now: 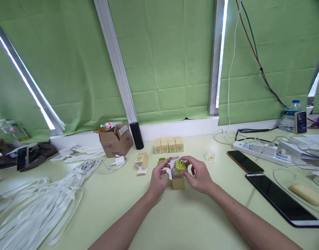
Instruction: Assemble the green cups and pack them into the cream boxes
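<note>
My right hand pinches a small yellow-green case with a ring on top, between thumb and fingers. The case is at the open mouth of a small brown cardboard box standing on the table. My left hand is closed at the box's left side, its fingertips on the white inner flap. Just behind my left fingers lies another small green piece, partly hidden. An opened cardboard carton rests to the left of my left hand.
Several small closed boxes stand in a row behind. Left are white straps, a charger, a large carton and a black cylinder. Right are a clear plastic piece, a phone, a tablet and a power strip.
</note>
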A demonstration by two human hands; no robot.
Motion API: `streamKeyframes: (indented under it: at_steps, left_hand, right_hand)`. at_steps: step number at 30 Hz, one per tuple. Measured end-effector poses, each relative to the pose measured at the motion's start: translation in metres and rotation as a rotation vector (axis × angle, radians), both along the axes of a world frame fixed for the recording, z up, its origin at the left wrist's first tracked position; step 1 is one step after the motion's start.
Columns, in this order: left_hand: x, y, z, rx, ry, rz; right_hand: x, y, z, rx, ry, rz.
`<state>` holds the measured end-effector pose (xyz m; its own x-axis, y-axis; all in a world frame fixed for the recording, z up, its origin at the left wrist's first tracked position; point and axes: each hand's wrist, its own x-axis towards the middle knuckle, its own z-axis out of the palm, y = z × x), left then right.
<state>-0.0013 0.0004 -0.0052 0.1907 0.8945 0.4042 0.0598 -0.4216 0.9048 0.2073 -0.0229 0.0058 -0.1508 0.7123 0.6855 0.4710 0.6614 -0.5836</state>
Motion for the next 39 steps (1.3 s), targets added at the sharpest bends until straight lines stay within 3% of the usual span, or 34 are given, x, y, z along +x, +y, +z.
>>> streamKeyframes:
  at_steps: [19, 25, 39]
  left_hand:
    - [0.0, 0.0, 0.001, 0.01, 0.007, 0.003]
    - [0.0, -0.001, 0.002, 0.008, 0.008, 0.001]
    - [-0.001, -0.002, 0.003, 0.024, 0.02, 0.003]
  right_hand:
    - [-0.006, -0.005, 0.0, 0.049, -0.294, 0.035]
    - [-0.009, 0.001, -0.004, 0.088, -0.236, 0.012]
    - [-0.016, 0.006, -0.011, -0.033, -0.176, -0.166]
